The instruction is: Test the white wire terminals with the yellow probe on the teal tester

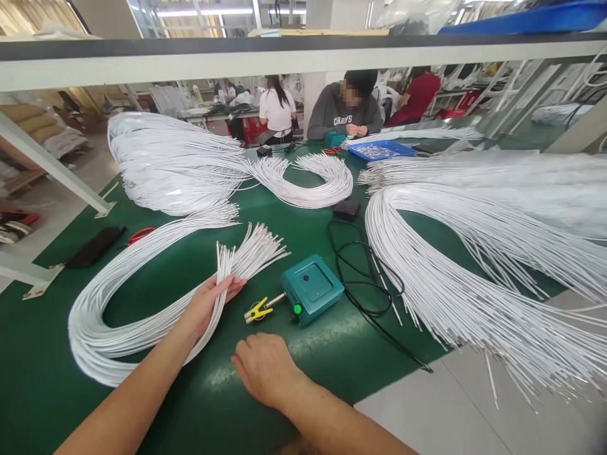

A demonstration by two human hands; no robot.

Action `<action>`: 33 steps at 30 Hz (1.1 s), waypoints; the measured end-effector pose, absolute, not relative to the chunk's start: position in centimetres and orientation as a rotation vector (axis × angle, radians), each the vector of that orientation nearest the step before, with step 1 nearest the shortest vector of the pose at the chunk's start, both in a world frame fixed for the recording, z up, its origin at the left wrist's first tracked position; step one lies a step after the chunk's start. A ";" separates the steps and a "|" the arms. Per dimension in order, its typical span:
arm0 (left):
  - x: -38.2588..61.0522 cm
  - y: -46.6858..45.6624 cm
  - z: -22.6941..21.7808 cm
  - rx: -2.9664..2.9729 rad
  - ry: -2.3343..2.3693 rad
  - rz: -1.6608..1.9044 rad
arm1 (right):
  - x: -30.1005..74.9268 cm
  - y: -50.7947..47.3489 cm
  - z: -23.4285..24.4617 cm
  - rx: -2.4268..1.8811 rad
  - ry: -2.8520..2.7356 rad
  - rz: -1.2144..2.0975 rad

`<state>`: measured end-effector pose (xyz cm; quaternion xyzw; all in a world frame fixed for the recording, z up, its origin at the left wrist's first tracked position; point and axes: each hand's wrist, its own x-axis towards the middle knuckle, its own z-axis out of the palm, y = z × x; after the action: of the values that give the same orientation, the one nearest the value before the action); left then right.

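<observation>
"State the layout, largest first."

"A green counter (203,404) carries the work. At its right, a large bundle of white cables (422,278) bends in an arch, many ends hanging past the edge, probably for lack of room. At its left, a smaller white cable coil (90,309) lies as a U turned toward the middle; I judge this keeps its ends within reach."

"Condition of the hands?"

"The left hand (215,300) has a slim group of cables (225,259), apparently part of that coil, at the coil's open end. Its fingers curl around the group, thumb across, leaving little gap. The tips stand upright above the grip; holding near them seems meant to keep them together. The right hand (263,366) rests on the counter, knuckles up, fingers loosely bent. Its underside is hidden, so I cannot tell whether it has hold of anything."

"Materials and equipment?"

"The cables are smooth, slender and round, curving without visible kinks. Between coil and large bundle sits a teal box-shaped device (315,284), its top recessed, its corners rounded. A metal rod (275,300) projects toward the left hand, placed, it appears, for easy reach, and bears a yellow spring clip (258,311), probably plastic. Smallest noted: a round green button (297,309)."
</observation>
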<state>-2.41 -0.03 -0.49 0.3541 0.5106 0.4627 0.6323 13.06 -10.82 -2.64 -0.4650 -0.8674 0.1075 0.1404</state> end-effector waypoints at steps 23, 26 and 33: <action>-2.8 -3.3 8.0 1.230 0.944 0.942 | 24.9 0.7 7.7 -1.342 -3.051 -0.009; -1.7 -2.7 6.7 1.009 1.085 1.009 | 24.7 2.0 7.4 -1.298 -3.027 -0.044; -1.2 -2.2 2.7 0.882 1.072 1.168 | 21.5 1.0 8.0 -1.393 -2.690 0.292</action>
<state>-1.16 -2.19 2.73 0.3829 0.4653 0.5070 0.6163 21.53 1.00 8.01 -0.4572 -0.8828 0.0959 0.0489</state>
